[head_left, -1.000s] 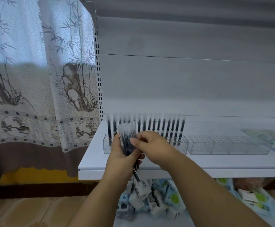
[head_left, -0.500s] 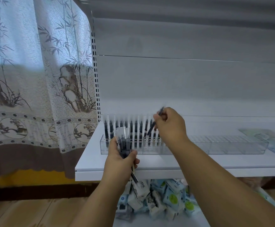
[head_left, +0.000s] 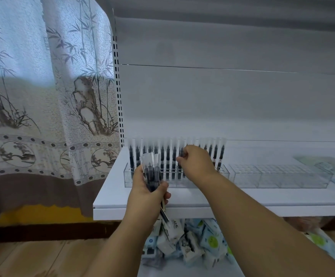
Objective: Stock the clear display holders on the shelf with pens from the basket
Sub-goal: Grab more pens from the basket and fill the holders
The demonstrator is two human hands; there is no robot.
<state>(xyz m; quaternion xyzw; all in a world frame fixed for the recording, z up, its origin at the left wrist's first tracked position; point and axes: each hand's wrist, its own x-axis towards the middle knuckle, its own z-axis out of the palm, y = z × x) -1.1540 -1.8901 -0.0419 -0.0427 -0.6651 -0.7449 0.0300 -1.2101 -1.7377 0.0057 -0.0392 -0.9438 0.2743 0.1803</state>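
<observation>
We're mid-insert. Right hand (head_left: 197,163) pinches one pen (head_left: 181,156) near its upper barrel and is seating it into the left clear holder (head_left: 225,171) on the shelf (head_left: 182,198); fingers curled tight round it, tip end down among pens already standing. Left hand (head_left: 147,188) grips the spare bundle of pens (head_left: 151,168), fingers wrapped round the lower barrels, caps up, held just in front of the holder's left part.

How we'd do this well, as we judge it:
- Keep the pen vertical; tilted entry likely catches the slot edge or knocks neighbours.
- Aim for the free slot in the gap under our right hand; which slot exactly we cannot tell, the hand hides it.
- Let go only once it feels bottomed out.
- Keep the bundle off the standing row; it sits close and could rake the front pens.
- One pen hangs low out of the bundle, below the left hand; re-grip before it slips.

The second holder (head_left: 278,177) to the right holds no pens yet, so there's plenty left. Basket not clearly visible.
</observation>
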